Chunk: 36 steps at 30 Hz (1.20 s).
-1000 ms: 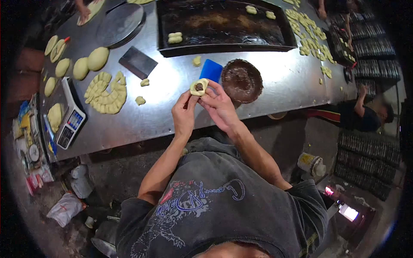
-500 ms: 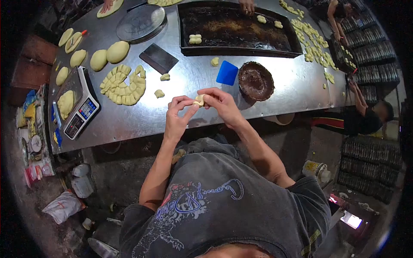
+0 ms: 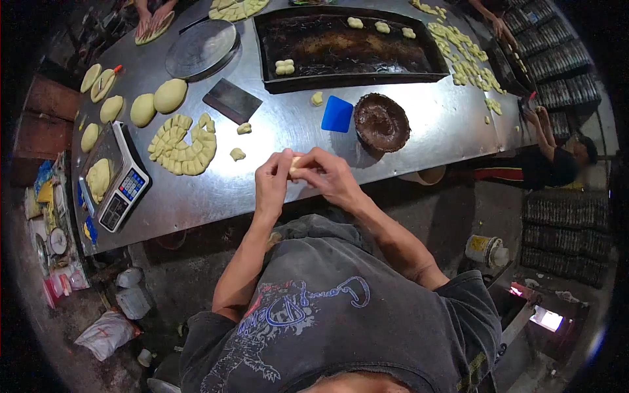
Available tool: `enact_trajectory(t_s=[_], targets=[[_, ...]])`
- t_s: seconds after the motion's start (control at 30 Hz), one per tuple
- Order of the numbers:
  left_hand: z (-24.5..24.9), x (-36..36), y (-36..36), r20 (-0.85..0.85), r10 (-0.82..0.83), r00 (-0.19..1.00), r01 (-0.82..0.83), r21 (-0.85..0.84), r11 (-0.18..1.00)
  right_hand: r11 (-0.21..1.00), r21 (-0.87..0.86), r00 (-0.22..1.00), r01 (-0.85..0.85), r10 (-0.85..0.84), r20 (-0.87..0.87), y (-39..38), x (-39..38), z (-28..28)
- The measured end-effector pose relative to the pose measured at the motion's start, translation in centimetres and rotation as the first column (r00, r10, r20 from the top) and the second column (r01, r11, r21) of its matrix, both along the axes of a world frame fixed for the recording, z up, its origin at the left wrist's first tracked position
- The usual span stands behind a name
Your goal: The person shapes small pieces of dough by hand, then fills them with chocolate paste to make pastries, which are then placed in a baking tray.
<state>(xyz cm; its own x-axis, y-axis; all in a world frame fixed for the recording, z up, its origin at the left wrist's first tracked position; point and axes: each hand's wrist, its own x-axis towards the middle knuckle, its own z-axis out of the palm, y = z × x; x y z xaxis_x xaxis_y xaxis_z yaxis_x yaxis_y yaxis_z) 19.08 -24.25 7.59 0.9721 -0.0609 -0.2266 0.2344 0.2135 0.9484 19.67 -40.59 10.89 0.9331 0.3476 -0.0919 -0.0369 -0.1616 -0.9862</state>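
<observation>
A small pale-yellow dough piece (image 3: pixel 295 168) is pinched between the fingers of my left hand (image 3: pixel 270 187) and my right hand (image 3: pixel 335 182), above the table's near edge. My fingers are closed round it and hide most of it. Two loose dough lumps lie just beyond, one dough lump (image 3: pixel 238 154) nearest my left hand. Past my right hand are a blue plastic scraper (image 3: pixel 337 114) and a round dark bowl (image 3: pixel 382 122) with dark brown paste inside. A ring of cut dough pieces (image 3: pixel 183 145) lies to the left.
The large black baking tray (image 3: pixel 354 81) at the back bears several shaped dough clusters. A digital scale (image 3: pixel 124 187), smooth dough balls (image 3: pixel 170 96), a dark metal block (image 3: pixel 232 101) and a round lid (image 3: pixel 202 51) stand left. Co-workers' hands (image 3: pixel 154 22) press dough far left; another person (image 3: pixel 557 164) is right.
My hands have drawn closer together round the dough piece, covering more of it. A co-worker's hand has left the baking tray, where another dough cluster now sits. The view has shifted slightly.
</observation>
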Motion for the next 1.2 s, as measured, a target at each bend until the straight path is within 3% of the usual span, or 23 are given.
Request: enact_trajectory(t_s=[0.1,0.2,0.23,0.3,0.43,0.53,0.6,0.73,0.8,0.83,0.87,0.9,1.0,1.03,1.07,1.1,1.13,1.2], targets=[[0.3,0.1,-1.8,0.215,0.074,0.974,-0.069,-0.031,0.997,0.996,-0.003,0.993,0.091,-0.091,-0.077,-1.4,1.9,-0.7],[0.5,0.6,-2.5,0.289,0.046,0.956,-0.063,0.051,0.997,0.879,0.409,0.957,0.245,-0.153,-0.245,-1.4,3.0,-1.7],[0.8,0.8,-3.0,0.296,0.053,0.954,-0.083,0.091,0.992,0.892,0.400,0.965,0.211,-0.126,-0.230,-1.7,3.4,-1.8],[1.5,1.1,-4.1,0.306,0.064,0.950,-0.122,0.173,0.977,0.920,0.329,0.970,0.213,-0.160,-0.181,-2.0,3.9,-1.8],[0.8,2.7,-5.1,0.172,0.114,0.978,-0.115,-0.003,0.993,0.946,0.148,0.957,0.288,-0.288,-0.022,-1.9,4.2,-1.1],[0.1,3.6,-5.3,0.047,0.157,0.987,-0.153,-0.068,0.986,0.975,0.027,0.910,0.222,-0.217,0.354,-1.6,4.0,0.8],[0.4,3.8,-5.6,-0.030,0.162,0.986,-0.162,-0.028,0.986,0.972,-0.069,0.858,0.224,-0.163,0.487,-2.0,3.9,-0.2],[0.8,3.4,-6.4,-0.002,0.148,0.989,-0.148,0.074,0.986,0.908,-0.342,0.732,0.240,0.062,0.678,-3.2,6.2,0.2],[1.2,3.0,-6.4,0.040,0.167,0.985,-0.169,0.080,0.982,0.981,-0.180,0.921,0.075,0.001,0.389,-3.0,7.0,-0.6],[0.5,2.8,-6.0,0.075,0.097,0.992,-0.106,0.122,0.987,0.998,0.058,1.000,-0.002,0.003,-0.017,-2.8,7.2,-0.8],[0.1,2.6,-5.7,0.072,0.106,0.992,-0.114,0.119,0.986,0.955,0.296,0.907,0.020,0.107,-0.407,-2.6,7.5,-0.9],[-0.2,2.4,-5.6,0.070,0.115,0.991,-0.123,0.113,0.986,0.946,0.318,0.892,-0.058,0.192,-0.410,-2.3,8.0,-0.8],[-0.6,2.1,-4.4,-0.021,0.155,0.988,-0.154,0.051,0.987,0.983,0.160,0.938,-0.084,0.132,-0.320,-1.7,8.2,-3.8],[-0.6,1.9,-4.1,-0.064,0.168,0.984,-0.167,0.015,0.986,0.993,0.013,0.944,-0.117,0.116,-0.308,-1.4,8.0,-4.5],[-0.7,1.7,-3.6,-0.102,0.178,0.979,-0.181,-0.022,0.983,0.987,-0.103,0.991,-0.127,0.130,0.026,-1.1,7.9,-5.0],[-2.5,1.3,-2.7,-0.130,0.158,0.979,-0.170,-0.084,0.982,0.973,-0.208,0.918,-0.098,0.169,0.358,-0.3,7.7,-4.7],[-2.3,1.1,-2.1,-0.145,0.146,0.979,-0.161,-0.093,0.983,0.956,-0.290,0.736,-0.035,0.221,0.640,0.3,7.2,-4.4],[-1.8,0.3,-0.9,-0.183,0.119,0.976,-0.142,-0.118,0.983,0.963,-0.210,0.879,-0.167,0.242,0.411,0.8,5.8,-4.7]])
